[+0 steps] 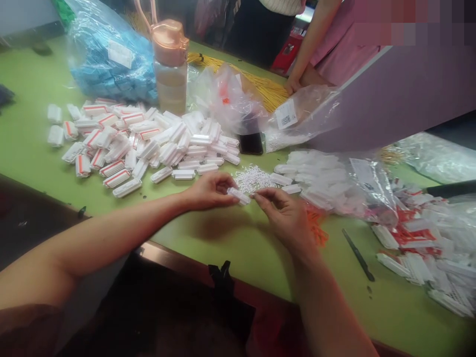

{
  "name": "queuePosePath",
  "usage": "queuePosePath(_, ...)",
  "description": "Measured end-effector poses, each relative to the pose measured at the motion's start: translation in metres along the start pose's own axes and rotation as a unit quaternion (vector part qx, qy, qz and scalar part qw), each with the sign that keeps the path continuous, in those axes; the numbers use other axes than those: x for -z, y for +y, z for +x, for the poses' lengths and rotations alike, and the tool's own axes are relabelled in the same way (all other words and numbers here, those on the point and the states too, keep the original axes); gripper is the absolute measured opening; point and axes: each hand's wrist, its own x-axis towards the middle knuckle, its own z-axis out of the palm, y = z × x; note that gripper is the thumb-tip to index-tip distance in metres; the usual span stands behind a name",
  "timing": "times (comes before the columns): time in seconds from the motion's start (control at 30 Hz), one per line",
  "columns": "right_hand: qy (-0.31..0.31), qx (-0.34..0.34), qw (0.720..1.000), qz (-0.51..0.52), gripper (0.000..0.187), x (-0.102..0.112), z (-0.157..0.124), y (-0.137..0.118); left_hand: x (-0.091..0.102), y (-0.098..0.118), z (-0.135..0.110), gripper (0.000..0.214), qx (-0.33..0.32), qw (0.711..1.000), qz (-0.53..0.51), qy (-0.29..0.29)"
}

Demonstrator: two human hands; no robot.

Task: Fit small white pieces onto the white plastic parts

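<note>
Near the table's front edge, my left hand [212, 190] grips a small white plastic housing [239, 196] between thumb and fingers. At the housing's right end my right hand [277, 206] is pinched closed. Whatever sits in that pinch is too small to name. Just behind both hands lies a heap of tiny white parts [255, 177]. Two more white housings rest to the right of that heap. A large pile of white housings [163, 136], some with an orange-red strip, spreads out on the left. Several orange pieces [316, 227] lie beside my right wrist.
A water bottle [170, 69] and a blue-filled plastic bag [111, 54] stand at the back left. Behind the heap lie a dark phone [251, 143] and clear bags [284, 116]. A thin dark tool [358, 254] lies right. Across the table, a person's hand [293, 84] rests near yellow wires [256, 84].
</note>
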Motion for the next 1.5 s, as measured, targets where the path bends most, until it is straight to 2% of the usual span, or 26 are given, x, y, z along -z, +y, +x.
queuePosePath(0.1,0.014,0.050,0.999,0.004,0.015,-0.009,-0.001,-0.003,-0.001,-0.001,0.000,0.032,-0.013,1.000,0.003,-0.010)
queuePosePath(0.23,0.050,0.114,0.991,-0.043,0.012,-0.019,-0.002,-0.002,-0.001,0.000,-0.001,0.030,-0.016,0.999,0.025,-0.012)
queuePosePath(0.6,0.089,0.177,0.974,-0.109,0.014,-0.031,-0.002,0.000,-0.002,0.001,-0.001,0.029,-0.013,0.999,0.031,-0.015)
queuePosePath(0.7,0.107,0.211,0.952,-0.197,0.014,-0.029,-0.004,-0.001,-0.002,0.001,-0.001,0.028,-0.012,1.000,0.025,-0.010)
queuePosePath(0.8,0.122,0.265,0.908,-0.300,0.012,-0.026,-0.007,-0.005,-0.001,0.000,-0.001,0.029,-0.019,1.000,0.023,-0.009)
queuePosePath(0.9,0.143,0.318,0.872,-0.344,0.012,-0.025,-0.008,-0.008,0.000,-0.001,0.000,0.028,-0.031,0.999,0.023,-0.009)
queuePosePath(0.97,0.144,0.336,0.863,-0.350,0.014,-0.025,-0.008,-0.010,0.000,-0.001,0.000,0.027,-0.038,0.999,0.019,-0.009)
queuePosePath(1.07,0.120,0.336,0.870,-0.341,0.018,-0.025,-0.008,-0.011,0.001,-0.002,0.000,0.026,-0.041,0.999,0.010,-0.010)
queuePosePath(1.27,0.128,0.268,0.923,-0.245,0.020,-0.019,-0.007,-0.006,0.001,-0.003,0.000,0.033,-0.009,1.000,-0.025,0.001)
queuePosePath(1.37,0.127,0.279,0.919,-0.248,0.020,-0.018,-0.007,-0.005,0.001,-0.003,0.000,0.033,-0.009,1.000,-0.026,0.007)
queuePosePath(1.5,0.113,0.312,0.897,-0.291,0.019,-0.021,-0.008,-0.007,0.001,-0.003,0.000,0.030,-0.017,0.999,-0.026,0.014)
